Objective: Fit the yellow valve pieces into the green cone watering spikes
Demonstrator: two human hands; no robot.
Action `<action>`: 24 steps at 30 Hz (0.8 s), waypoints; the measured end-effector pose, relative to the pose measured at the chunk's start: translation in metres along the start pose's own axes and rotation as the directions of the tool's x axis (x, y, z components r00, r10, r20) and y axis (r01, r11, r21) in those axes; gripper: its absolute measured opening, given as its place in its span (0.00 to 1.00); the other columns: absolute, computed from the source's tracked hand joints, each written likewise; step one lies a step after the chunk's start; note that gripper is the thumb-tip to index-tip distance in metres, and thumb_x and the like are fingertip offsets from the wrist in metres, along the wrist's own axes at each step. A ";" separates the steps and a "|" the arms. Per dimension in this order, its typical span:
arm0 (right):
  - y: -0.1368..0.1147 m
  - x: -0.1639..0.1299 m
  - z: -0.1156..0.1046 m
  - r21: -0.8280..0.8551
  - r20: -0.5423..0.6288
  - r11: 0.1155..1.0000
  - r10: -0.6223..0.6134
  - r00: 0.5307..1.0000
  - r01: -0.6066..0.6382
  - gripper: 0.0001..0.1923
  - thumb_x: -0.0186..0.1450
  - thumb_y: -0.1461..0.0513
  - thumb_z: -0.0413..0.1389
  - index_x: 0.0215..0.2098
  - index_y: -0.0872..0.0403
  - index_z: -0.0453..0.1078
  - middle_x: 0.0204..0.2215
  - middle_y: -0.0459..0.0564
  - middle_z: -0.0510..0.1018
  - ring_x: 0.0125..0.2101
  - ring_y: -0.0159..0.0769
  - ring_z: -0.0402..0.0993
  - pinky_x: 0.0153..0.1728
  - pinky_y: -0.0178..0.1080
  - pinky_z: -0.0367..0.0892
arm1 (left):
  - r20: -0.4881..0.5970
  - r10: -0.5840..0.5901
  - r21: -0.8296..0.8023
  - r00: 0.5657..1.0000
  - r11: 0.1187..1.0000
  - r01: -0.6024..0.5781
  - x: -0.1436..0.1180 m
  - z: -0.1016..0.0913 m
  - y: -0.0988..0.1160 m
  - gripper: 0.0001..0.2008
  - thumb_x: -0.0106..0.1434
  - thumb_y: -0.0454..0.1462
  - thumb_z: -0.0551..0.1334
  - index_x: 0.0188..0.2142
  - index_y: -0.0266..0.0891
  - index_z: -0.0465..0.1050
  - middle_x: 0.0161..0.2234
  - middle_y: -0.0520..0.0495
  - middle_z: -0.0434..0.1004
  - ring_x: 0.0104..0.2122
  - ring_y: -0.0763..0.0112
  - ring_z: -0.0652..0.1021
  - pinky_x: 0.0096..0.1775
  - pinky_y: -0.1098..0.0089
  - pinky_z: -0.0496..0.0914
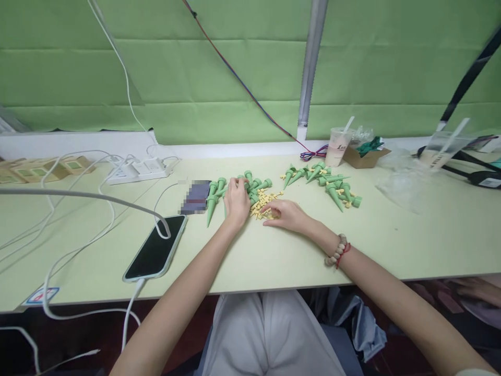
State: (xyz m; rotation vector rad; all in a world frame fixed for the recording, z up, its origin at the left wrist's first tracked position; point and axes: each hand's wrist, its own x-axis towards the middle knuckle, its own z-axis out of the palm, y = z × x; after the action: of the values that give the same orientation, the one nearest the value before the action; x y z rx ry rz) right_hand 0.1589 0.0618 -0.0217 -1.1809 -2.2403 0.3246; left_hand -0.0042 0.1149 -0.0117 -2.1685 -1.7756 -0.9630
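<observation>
My left hand rests on a heap of green cone-shaped plastic spikes at the table's middle, fingers curled around one of them. My right hand lies flat beside it, fingertips touching a small pile of yellow plastic pieces. A second group of green spikes, mixed with a few yellow pieces, lies farther right. A bead bracelet and a red string sit on my right wrist.
A phone on a white cable lies at the left front, with a power strip and cables behind it. A drink cup, a cardboard box and clear plastic bags stand at the back right.
</observation>
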 end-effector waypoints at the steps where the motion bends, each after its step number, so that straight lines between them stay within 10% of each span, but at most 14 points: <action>1: 0.003 0.001 -0.001 -0.041 -0.040 0.999 0.026 0.999 -0.028 0.11 0.56 0.60 0.59 0.39 0.51 0.71 0.24 0.41 0.64 0.24 0.24 0.59 0.26 0.28 0.51 | -0.008 0.025 0.000 1.000 1.000 -0.025 0.000 0.001 -0.001 0.17 0.58 0.29 0.48 0.46 0.39 0.64 0.43 0.42 0.62 0.44 0.65 0.66 0.43 0.67 0.60; 8: 0.025 0.000 -0.023 -0.197 -0.288 0.952 0.172 0.942 -0.234 0.16 0.58 0.51 0.55 0.41 0.51 0.70 0.36 0.47 0.69 0.35 0.31 0.65 0.36 0.33 0.57 | 0.017 0.271 -0.133 0.963 0.955 -0.266 -0.009 0.002 0.006 0.15 0.61 0.33 0.48 0.48 0.41 0.61 0.44 0.45 0.64 0.47 0.68 0.64 0.47 0.66 0.58; 11: 0.039 -0.005 -0.030 -0.308 -0.554 0.749 0.360 0.751 -0.587 0.20 0.61 0.58 0.53 0.51 0.54 0.65 0.48 0.58 0.63 0.51 0.45 0.57 0.49 0.43 0.51 | 0.004 0.363 -0.187 0.932 0.916 -0.356 -0.017 0.002 0.013 0.13 0.63 0.35 0.46 0.45 0.41 0.63 0.43 0.46 0.65 0.46 0.70 0.65 0.47 0.67 0.57; 15: 0.048 -0.012 -0.023 -0.390 -0.527 0.448 0.607 0.595 -0.804 0.24 0.61 0.60 0.51 0.55 0.57 0.60 0.56 0.68 0.50 0.56 0.62 0.44 0.51 0.55 0.43 | 0.031 0.450 -0.212 0.892 0.875 -0.434 -0.025 0.001 0.022 0.13 0.63 0.34 0.47 0.43 0.40 0.64 0.43 0.47 0.65 0.46 0.72 0.65 0.47 0.68 0.57; 19: 0.043 -0.010 -0.016 -0.457 -0.463 0.541 0.533 0.708 -0.706 0.24 0.61 0.62 0.50 0.56 0.55 0.59 0.51 0.63 0.59 0.51 0.50 0.56 0.48 0.46 0.52 | 0.071 0.391 -0.231 0.918 0.902 -0.366 -0.028 0.001 0.023 0.12 0.63 0.35 0.47 0.42 0.39 0.65 0.44 0.46 0.65 0.46 0.71 0.66 0.47 0.67 0.59; 24: 0.043 -0.007 -0.013 -0.448 -0.552 0.473 0.521 0.651 -0.759 0.28 0.59 0.59 0.52 0.57 0.54 0.56 0.56 0.65 0.50 0.57 0.56 0.45 0.52 0.51 0.46 | 0.028 0.268 -0.246 0.963 0.936 -0.253 -0.026 0.003 0.017 0.11 0.63 0.35 0.47 0.41 0.37 0.65 0.43 0.44 0.64 0.47 0.69 0.65 0.50 0.66 0.60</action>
State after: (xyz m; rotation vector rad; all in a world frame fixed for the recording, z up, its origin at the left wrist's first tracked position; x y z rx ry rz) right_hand 0.1993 0.0803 -0.0338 -2.2840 -1.4880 -0.4294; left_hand 0.0106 0.0903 -0.0249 -2.5261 -1.4043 -1.1026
